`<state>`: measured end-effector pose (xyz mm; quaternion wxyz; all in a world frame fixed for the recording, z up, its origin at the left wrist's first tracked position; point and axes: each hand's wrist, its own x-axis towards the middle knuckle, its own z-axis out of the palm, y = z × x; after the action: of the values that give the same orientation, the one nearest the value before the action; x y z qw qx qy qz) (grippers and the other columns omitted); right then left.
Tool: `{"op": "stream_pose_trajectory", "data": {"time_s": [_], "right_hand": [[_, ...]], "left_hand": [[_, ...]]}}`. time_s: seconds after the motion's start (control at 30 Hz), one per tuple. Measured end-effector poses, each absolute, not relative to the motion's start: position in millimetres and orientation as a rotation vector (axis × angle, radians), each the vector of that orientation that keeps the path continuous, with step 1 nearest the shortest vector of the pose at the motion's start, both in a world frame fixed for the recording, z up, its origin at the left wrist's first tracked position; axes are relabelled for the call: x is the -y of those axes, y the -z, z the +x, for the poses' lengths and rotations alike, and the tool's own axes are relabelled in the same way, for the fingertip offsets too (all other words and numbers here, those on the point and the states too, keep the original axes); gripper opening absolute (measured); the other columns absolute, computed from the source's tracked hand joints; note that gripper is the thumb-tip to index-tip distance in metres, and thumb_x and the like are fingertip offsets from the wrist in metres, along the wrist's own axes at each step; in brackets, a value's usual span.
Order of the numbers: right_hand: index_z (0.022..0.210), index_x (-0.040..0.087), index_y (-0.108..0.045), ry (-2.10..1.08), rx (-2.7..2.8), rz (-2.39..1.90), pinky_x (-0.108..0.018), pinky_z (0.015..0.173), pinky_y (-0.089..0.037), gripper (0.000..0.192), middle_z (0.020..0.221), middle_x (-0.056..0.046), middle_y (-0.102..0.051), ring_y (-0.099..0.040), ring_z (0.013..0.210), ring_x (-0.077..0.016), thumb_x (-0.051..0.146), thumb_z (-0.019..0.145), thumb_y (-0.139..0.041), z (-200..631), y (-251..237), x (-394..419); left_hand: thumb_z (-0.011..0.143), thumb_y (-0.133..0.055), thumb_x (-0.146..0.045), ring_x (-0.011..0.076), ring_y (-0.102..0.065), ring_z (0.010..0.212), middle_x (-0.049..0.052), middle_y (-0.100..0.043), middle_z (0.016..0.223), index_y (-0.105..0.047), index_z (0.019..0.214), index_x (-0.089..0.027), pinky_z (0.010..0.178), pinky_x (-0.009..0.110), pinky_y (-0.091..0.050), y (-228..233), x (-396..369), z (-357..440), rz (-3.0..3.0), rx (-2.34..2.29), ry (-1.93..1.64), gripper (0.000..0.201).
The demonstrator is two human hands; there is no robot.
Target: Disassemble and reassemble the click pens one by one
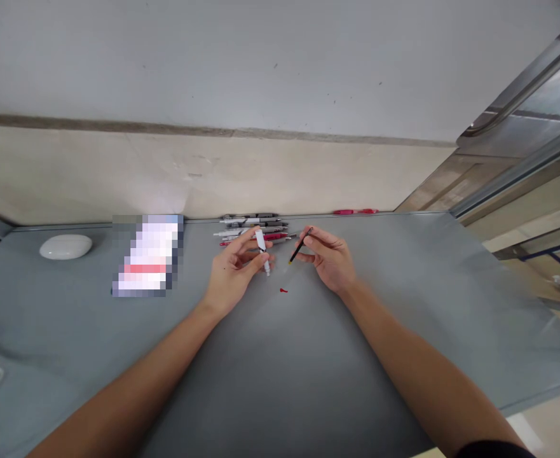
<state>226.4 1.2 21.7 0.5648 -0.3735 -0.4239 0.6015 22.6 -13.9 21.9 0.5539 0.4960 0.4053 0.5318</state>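
Note:
My left hand point(234, 270) grips a white pen barrel point(262, 249), held slanted with its tip pointing down at the grey table point(280, 356). My right hand point(330, 257) pinches a thin dark pen refill point(300, 246) with a yellowish tip, angled toward the barrel. The two hands are close together, a small gap between the parts. A tiny red piece point(283, 291) lies on the table just below them. Behind the hands lies a row of several pens point(253, 228), white, grey and red.
A white oval case point(65, 246) rests at the far left. A blurred-out pack point(149, 256) lies left of the hands. A red pen point(355, 211) lies at the table's back edge by the wall. A metal railing point(522, 95) runs along the right.

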Motion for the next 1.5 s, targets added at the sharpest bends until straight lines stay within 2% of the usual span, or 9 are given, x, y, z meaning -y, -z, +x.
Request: {"op": "stream_pose_trajectory", "data": {"time_s": [0.33, 0.6, 0.83, 1.07, 1.27, 1.5], "right_hand": [[0.087, 0.028, -0.077, -1.432, 0.974, -0.881, -0.032, 0.078, -0.061, 0.016, 0.088, 0.002, -0.067, -0.064, 0.083, -0.0129, 0.033, 0.073, -0.081, 227.0, -20.0, -0.9], [0.095, 0.030, -0.075, -1.404, 0.838, -0.934, -0.028, 0.070, -0.061, 0.029, 0.096, 0.001, -0.072, -0.068, 0.082, -0.0136, 0.036, 0.068, -0.084, 229.5, -15.1, -7.4], [0.094, 0.030, -0.075, -1.427, 0.797, -0.945, -0.026, 0.068, -0.061, 0.028, 0.098, 0.002, -0.073, -0.068, 0.080, -0.0127, 0.036, 0.068, -0.084, 231.5, -15.5, -8.6], [0.093, 0.030, -0.075, -1.450, 0.816, -0.915, -0.026, 0.067, -0.060, 0.027, 0.094, 0.003, -0.072, -0.067, 0.079, -0.0123, 0.034, 0.068, -0.084, 231.3, -15.3, -8.0], [0.091, 0.030, -0.075, -1.442, 0.840, -0.886, -0.027, 0.069, -0.060, 0.023, 0.091, 0.003, -0.071, -0.067, 0.078, -0.0120, 0.033, 0.069, -0.083, 230.1, -15.8, -6.3], [0.086, 0.028, -0.074, -1.409, 0.849, -0.841, -0.029, 0.067, -0.061, 0.020, 0.088, 0.003, -0.069, -0.066, 0.076, -0.0121, 0.030, 0.068, -0.083, 213.1, -30.7, -4.0]], "left_hand": [[0.077, -0.079, -0.027, 0.0222, -0.073, 0.084, 0.007, -0.073, 0.109, -0.060, 0.130, -0.025, 0.073, 0.037, -0.062, -21.1, 13.2, 23.2, 1.124, -0.928, -1.268, 0.057], [0.078, -0.079, -0.030, 0.0220, -0.073, 0.085, 0.008, -0.072, 0.112, -0.058, 0.132, -0.025, 0.075, 0.037, -0.062, -18.8, 12.0, 21.3, 1.110, -0.932, -1.263, 0.059], [0.077, -0.080, -0.030, 0.0218, -0.073, 0.085, 0.007, -0.072, 0.110, -0.058, 0.130, -0.025, 0.072, 0.035, -0.063, -18.5, 10.9, 22.0, 1.067, -0.910, -1.273, 0.058], [0.077, -0.080, -0.029, 0.0221, -0.073, 0.086, 0.007, -0.071, 0.111, -0.057, 0.131, -0.024, 0.076, 0.038, -0.063, -20.9, 11.9, 22.3, 1.048, -0.916, -1.272, 0.060], [0.079, -0.077, -0.027, 0.0206, -0.072, 0.083, 0.006, -0.071, 0.107, -0.059, 0.128, -0.024, 0.077, 0.040, -0.062, -19.5, 9.5, 23.0, 1.082, -0.850, -1.295, 0.052], [0.080, -0.073, -0.028, 0.0160, -0.066, 0.074, 0.006, -0.071, 0.100, -0.064, 0.122, -0.020, 0.064, 0.031, -0.055, -20.1, 9.0, 22.4, 1.202, -0.882, -1.253, 0.043]]}}
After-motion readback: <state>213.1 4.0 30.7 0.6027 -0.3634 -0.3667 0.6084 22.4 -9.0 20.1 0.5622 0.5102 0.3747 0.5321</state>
